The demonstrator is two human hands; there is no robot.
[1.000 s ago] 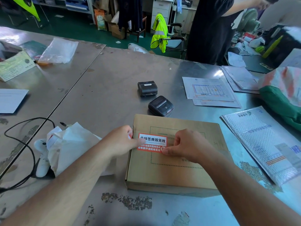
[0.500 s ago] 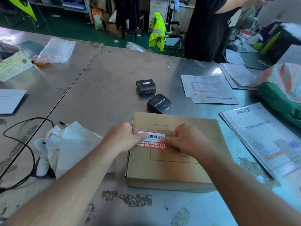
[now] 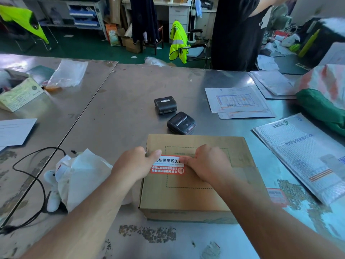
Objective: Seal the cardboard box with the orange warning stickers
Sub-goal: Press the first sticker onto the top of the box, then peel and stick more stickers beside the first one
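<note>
Steel tabletop (image 3: 130, 101), scuffed. Cardboard box (image 3: 186, 195) flat at near centre. Left grip (image 3: 134, 163) curled over box's far-left edge, thumb pressing orange sticker (image 3: 168, 168) at left end. Right grip (image 3: 207, 165) curled, pinching right end. Orange sticker flat on lid.

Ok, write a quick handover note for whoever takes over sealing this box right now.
Left hand: grips the box at its left edge, thumb on the left end of the sticker.
Right hand: fingers curled, holding the sticker's right end under its thumb.
The box is closed on the metal table.
Done: one orange sticker laid on the lid by the left edge.
Left: rub it down flat. What looks like a second sticker lies right of the box, probably next.
</note>
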